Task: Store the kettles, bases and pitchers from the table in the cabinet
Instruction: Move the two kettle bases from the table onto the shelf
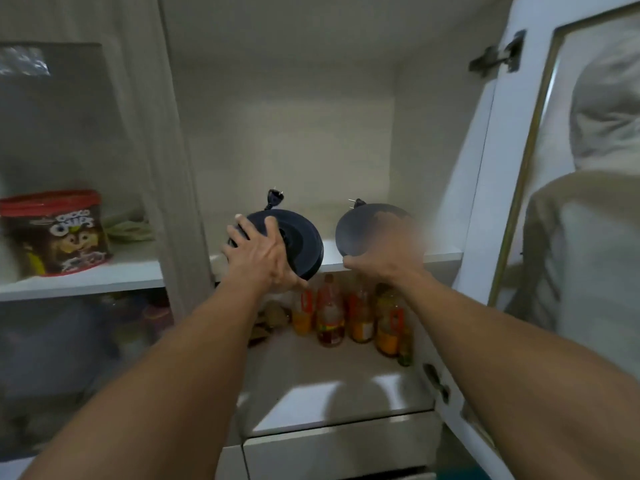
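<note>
Two round black kettle bases are at the front edge of the open cabinet's upper shelf (pixel 440 255). My left hand (pixel 258 256) grips the left base (pixel 301 242), which is tilted with its connector side facing me; its plug (pixel 275 197) sticks up behind it. My right hand (pixel 381 263) holds the right base (pixel 360 230) by its lower rim, tilted, flat underside toward me, with plug prongs (pixel 354 202) showing at its top. Part of the right hand is blurred. No kettles or pitchers are in view.
Several bottles (pixel 349 317) of orange and amber liquid stand on the lower shelf under the bases. A cereal bag (pixel 55 232) sits behind the left glass door. The right cabinet door (pixel 512 188) stands open, with a person's light shirt reflected in its glass. A drawer front (pixel 339 448) lies below.
</note>
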